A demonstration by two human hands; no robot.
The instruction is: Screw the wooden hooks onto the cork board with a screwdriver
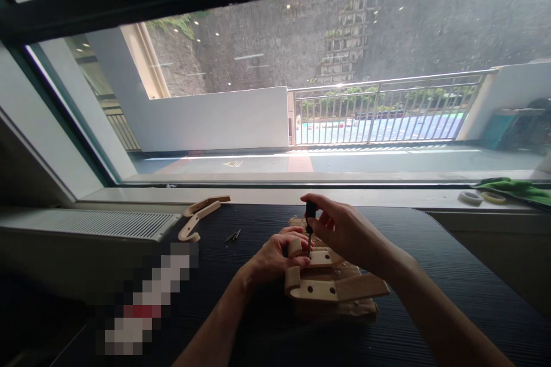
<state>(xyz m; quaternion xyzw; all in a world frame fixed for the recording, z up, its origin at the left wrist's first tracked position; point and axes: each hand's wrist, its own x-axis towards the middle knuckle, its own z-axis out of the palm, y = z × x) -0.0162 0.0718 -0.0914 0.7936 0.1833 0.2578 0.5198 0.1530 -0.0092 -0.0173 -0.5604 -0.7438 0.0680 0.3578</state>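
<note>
A screwdriver (310,218) with a dark handle stands upright, and my right hand (338,221) is closed around its handle. Its tip meets a hole in a pale wooden hook (321,258). My left hand (278,255) grips that same hook at its curled end, thumb in front and fingers behind. Nearer to me, a second wooden hook (344,288) with two dark holes lies across the rough wooden board (357,311). The board lies under both hooks on the dark table (413,298). Whether a screw sits under the tip is too small to tell.
Two more wooden hooks (202,218) lie at the table's back left, with several screws (233,235) nearby. A radiator grille (107,223) borders the left side. Tape rolls (470,198) and a green cloth (516,188) rest on the windowsill at right.
</note>
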